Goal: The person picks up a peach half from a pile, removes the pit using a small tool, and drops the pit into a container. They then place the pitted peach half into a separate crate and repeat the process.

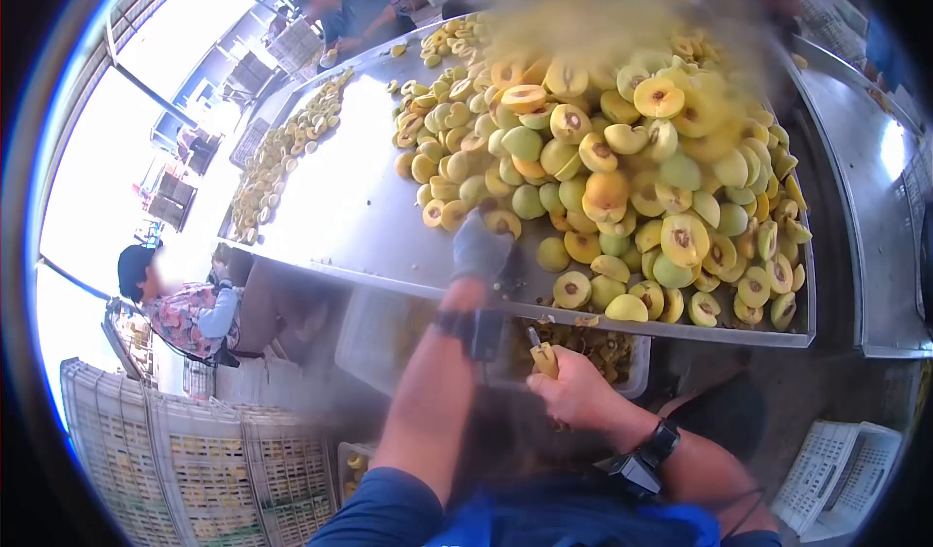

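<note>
My left hand [482,246], in a pale glove, reaches over the near edge of the metal table [340,183], at the lower left of a large heap of halved yellow-green fruit [603,158]. Its fingers are close to a fruit half [501,222]; whether they hold anything is hidden. Lower down, my right hand [573,388] is bare and closed round the yellowish handle of a small tool [544,358], whose short metal end points up. Beneath that tool and the table edge is a clear bin [637,364] with brown and yellow scraps inside.
More fruit pieces [292,153] lie at the table's left. A person in a floral top [199,314] sits at the left, and another in dark clothes [360,17] works across the table. Stacked crates [194,450] stand lower left, a white crate [836,474] lower right.
</note>
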Available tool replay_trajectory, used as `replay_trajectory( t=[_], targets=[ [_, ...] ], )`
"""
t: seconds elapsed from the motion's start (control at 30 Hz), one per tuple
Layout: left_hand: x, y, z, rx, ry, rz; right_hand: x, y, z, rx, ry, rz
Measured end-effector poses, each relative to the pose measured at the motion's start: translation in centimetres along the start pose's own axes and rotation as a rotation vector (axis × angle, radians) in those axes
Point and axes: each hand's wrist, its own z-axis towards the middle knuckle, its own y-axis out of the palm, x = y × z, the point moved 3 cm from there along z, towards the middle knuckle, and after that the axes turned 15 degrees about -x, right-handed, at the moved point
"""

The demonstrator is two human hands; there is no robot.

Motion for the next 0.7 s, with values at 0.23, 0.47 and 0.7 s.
replay_trajectory(
  t=[0.23, 0.47, 0.7],
  targets=[
    [-1.4, 0.8, -0.8, -0.064, 0.171, -0.359, 0.0, -2.1, -0.3, 0.168, -0.093, -0.261],
    [4.9, -1.7, -11.8, -0.262, 0.257, -0.767, -2.1, -3.2, -1.7, 0.296, -0.221, -0.365],
    [6.6, -1.7, -16.7, -0.287, 0.275, -0.629, -2.3, -2.9, -3.0, 0.274, -0.239, -0.459]
  ],
)
